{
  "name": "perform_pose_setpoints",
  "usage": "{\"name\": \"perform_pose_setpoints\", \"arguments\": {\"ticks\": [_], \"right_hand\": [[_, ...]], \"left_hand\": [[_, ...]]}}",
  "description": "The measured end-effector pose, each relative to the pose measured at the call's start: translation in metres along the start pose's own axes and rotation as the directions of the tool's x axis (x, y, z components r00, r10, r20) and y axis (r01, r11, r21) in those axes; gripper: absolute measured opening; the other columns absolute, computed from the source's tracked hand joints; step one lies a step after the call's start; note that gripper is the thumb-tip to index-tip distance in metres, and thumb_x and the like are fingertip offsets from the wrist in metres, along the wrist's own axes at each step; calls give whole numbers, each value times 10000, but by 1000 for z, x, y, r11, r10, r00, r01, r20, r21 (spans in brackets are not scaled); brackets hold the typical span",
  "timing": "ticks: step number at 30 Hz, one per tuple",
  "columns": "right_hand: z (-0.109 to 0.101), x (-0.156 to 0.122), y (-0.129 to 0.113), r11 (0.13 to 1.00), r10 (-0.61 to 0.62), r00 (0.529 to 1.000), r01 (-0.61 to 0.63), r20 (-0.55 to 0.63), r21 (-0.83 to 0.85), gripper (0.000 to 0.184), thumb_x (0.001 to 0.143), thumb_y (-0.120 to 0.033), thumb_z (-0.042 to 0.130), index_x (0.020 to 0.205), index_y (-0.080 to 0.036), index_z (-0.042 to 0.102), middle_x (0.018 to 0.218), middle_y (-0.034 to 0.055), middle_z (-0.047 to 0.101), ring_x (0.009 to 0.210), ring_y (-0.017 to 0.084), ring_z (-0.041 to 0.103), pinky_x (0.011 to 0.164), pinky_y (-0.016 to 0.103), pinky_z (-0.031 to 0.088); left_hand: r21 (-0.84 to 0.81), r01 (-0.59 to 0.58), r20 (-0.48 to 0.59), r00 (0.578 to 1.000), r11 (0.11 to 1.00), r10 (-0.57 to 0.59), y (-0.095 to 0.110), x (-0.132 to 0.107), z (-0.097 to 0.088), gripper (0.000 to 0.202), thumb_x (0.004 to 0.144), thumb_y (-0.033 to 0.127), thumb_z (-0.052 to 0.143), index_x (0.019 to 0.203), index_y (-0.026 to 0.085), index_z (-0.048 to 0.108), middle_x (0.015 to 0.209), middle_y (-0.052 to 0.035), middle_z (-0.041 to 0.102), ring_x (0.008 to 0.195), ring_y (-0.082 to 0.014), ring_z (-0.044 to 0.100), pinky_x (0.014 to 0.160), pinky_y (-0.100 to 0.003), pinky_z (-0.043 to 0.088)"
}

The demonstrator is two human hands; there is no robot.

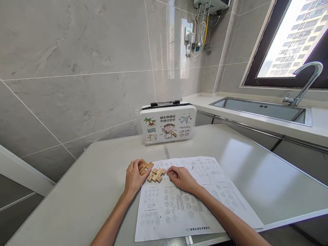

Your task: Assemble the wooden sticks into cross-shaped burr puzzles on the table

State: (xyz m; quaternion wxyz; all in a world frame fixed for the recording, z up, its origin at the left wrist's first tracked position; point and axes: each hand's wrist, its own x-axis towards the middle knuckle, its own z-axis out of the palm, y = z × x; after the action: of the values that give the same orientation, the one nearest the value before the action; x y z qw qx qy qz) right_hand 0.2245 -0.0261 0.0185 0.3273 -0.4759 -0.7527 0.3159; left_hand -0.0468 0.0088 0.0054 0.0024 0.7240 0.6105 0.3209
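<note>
My left hand (135,176) curves around a brown group of notched wooden puzzle pieces (145,166), thumb on the near side and fingers on the far side. Right beside them, lighter notched wooden pieces (156,175) lie close together on the upper left part of a large printed sheet (179,218). My right hand (182,178) rests on the sheet with its fingers curled in, just right of the lighter pieces. No object shows in it. The sheet carries many small line drawings and text, upside down from here.
A white carry case (167,124) with cartoon prints and a black handle stands at the back of the pale table (102,177). To the right run a counter with a sink (261,109) and a tap (307,83). A tiled wall (77,102) borders the table behind.
</note>
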Motion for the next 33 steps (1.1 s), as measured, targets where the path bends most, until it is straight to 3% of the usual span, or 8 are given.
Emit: {"name": "perform_pose_setpoints", "arguments": {"ticks": [9, 20, 25, 29, 33], "right_hand": [[0, 0, 1, 1000, 3, 1000, -3, 7, 1, 190, 938, -217, 517, 974, -234, 703, 739, -23, 748, 642, 165, 633, 688, 267, 431], [0, -1, 0, 1000, 8, 1000, -8, 6, 17, 190, 945, -242, 510, 969, -229, 698, 744, -20, 749, 640, 167, 628, 689, 276, 436], [-1, -2, 0, 1000, 3, 1000, -3, 7, 30, 180, 941, -241, 513, 959, -234, 692, 739, -24, 747, 651, 170, 638, 684, 273, 434], [0, -2, 0, 999, 7, 1000, -7, 4, 32, 180, 942, -242, 514, 955, -228, 693, 727, -27, 743, 634, 166, 628, 684, 276, 437], [1, -2, 0, 1000, 14, 1000, -14, 4, 25, 180, 941, -240, 517, 950, -224, 697, 722, -26, 740, 626, 165, 618, 678, 279, 435]], "left_hand": [[72, -36, -8, 999, 997, 37, 5, -2, -4, 379, 860, 587, 678, 944, 224, 608, 1225, -109, 630, 1064, -310, 639, 878, -433, 531], [136, -41, -2, 999, 990, 41, 5, -2, -6, 402, 869, 590, 650, 944, 195, 650, 1250, -159, 641, 1081, -354, 637, 845, -449, 548], [153, -112, 21, 994, 982, 110, 6, -4, -6, 281, 978, 453, 524, 985, 197, 640, 1291, -165, 636, 1100, -350, 640, 868, -459, 554], [114, -150, 50, 988, 982, 145, 4, -7, -6, 228, 988, 402, 508, 988, 204, 622, 1306, -151, 617, 1070, -333, 647, 857, -460, 559], [35, -93, 58, 994, 995, 91, 2, -6, -7, 229, 959, 425, 564, 931, 203, 614, 1293, -139, 588, 1075, -315, 645, 871, -442, 554]]}}
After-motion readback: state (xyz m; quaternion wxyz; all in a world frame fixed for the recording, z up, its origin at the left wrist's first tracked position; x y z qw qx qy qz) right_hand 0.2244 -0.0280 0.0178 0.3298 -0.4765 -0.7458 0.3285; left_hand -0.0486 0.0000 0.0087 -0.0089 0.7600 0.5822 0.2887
